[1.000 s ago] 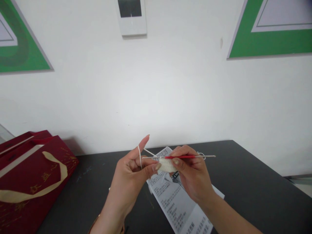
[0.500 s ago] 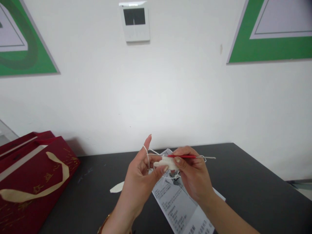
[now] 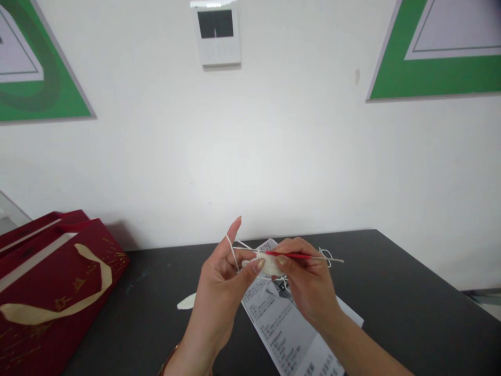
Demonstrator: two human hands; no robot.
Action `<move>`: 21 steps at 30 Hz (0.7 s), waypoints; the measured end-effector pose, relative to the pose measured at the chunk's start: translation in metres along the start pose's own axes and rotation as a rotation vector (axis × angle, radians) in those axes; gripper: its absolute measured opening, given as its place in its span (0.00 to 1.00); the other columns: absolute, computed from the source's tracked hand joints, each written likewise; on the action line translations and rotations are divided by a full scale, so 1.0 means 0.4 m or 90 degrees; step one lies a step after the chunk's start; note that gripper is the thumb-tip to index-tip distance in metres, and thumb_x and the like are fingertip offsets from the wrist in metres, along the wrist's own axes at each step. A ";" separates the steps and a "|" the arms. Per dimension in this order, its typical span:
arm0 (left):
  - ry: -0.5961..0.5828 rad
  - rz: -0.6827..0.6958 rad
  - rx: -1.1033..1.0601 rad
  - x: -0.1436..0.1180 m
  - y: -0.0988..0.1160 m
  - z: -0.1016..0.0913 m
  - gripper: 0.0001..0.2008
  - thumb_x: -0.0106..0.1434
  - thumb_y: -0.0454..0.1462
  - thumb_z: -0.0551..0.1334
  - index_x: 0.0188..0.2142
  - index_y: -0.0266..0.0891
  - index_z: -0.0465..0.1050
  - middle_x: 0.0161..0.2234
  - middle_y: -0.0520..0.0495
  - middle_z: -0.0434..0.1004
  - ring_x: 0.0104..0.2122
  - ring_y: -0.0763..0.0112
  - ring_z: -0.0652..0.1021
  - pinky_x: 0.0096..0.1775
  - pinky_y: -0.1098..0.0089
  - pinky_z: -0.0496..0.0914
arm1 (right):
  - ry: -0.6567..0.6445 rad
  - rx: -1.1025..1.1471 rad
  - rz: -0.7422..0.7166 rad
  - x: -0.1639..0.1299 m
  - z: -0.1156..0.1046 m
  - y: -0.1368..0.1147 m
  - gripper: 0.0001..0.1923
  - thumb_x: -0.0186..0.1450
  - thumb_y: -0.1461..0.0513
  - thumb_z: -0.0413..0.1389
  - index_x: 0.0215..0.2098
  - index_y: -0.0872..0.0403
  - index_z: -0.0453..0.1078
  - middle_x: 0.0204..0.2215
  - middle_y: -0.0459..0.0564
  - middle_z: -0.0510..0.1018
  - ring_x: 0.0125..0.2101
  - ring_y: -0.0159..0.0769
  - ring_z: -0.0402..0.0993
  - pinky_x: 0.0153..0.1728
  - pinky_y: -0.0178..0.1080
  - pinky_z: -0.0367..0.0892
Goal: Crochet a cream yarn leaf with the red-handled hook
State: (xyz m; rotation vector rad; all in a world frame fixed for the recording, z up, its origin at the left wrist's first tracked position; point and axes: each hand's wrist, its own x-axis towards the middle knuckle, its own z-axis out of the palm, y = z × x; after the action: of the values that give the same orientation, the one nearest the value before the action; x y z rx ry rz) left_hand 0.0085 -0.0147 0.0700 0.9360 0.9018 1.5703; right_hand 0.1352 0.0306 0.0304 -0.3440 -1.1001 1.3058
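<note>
My left hand (image 3: pixel 221 284) pinches a small cream crochet piece (image 3: pixel 268 263) between thumb and fingers, and its raised index finger carries the white yarn (image 3: pixel 231 249) looped over it. My right hand (image 3: pixel 309 282) grips a crochet hook with a red handle (image 3: pixel 291 255); the metal tip lies across the top of the piece and the shaft points right. Both hands are held above a black table (image 3: pixel 391 303).
A printed instruction sheet (image 3: pixel 282 324) lies on the table under the hands. A dark red gift bag (image 3: pixel 47 292) with a cream ribbon handle lies at the left. A small cream scrap (image 3: pixel 187 302) lies left of the sheet. A white wall stands behind the table.
The view tilted slightly down between the earliest frame and now. The crochet piece turned a little between my fingers and the hook shifted slightly; both hands stay in about the same place.
</note>
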 end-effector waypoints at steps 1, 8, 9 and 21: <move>0.004 0.002 0.004 -0.001 0.001 0.000 0.40 0.53 0.33 0.70 0.63 0.45 0.58 0.27 0.53 0.79 0.28 0.75 0.76 0.35 0.75 0.69 | -0.002 -0.008 0.000 -0.001 -0.001 0.002 0.03 0.58 0.65 0.64 0.30 0.51 0.77 0.26 0.43 0.79 0.24 0.27 0.73 0.24 0.30 0.69; -0.003 0.015 0.020 -0.003 0.011 -0.015 0.41 0.51 0.32 0.71 0.62 0.50 0.59 0.25 0.57 0.74 0.26 0.77 0.73 0.32 0.77 0.68 | 0.042 0.073 0.082 0.001 0.003 -0.004 0.04 0.57 0.61 0.66 0.29 0.52 0.76 0.26 0.44 0.80 0.26 0.28 0.73 0.29 0.30 0.68; -0.003 0.017 0.021 -0.001 0.010 -0.017 0.41 0.51 0.32 0.71 0.62 0.50 0.59 0.25 0.57 0.74 0.26 0.77 0.73 0.32 0.77 0.68 | 0.045 0.094 0.102 0.004 0.005 -0.007 0.04 0.57 0.61 0.66 0.28 0.53 0.76 0.25 0.44 0.80 0.25 0.27 0.72 0.28 0.30 0.67; 0.014 0.094 0.176 0.012 -0.015 -0.032 0.39 0.52 0.35 0.70 0.62 0.48 0.59 0.25 0.55 0.71 0.26 0.74 0.70 0.31 0.73 0.66 | 0.048 0.162 0.233 0.037 -0.012 -0.037 0.09 0.60 0.59 0.62 0.27 0.57 0.75 0.24 0.44 0.76 0.24 0.25 0.66 0.28 0.28 0.65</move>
State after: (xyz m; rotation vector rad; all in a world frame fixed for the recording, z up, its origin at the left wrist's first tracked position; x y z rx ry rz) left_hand -0.0015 -0.0103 0.0600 1.2048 1.1061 1.6084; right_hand 0.1459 0.0412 0.0456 -0.4123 -0.8174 1.7222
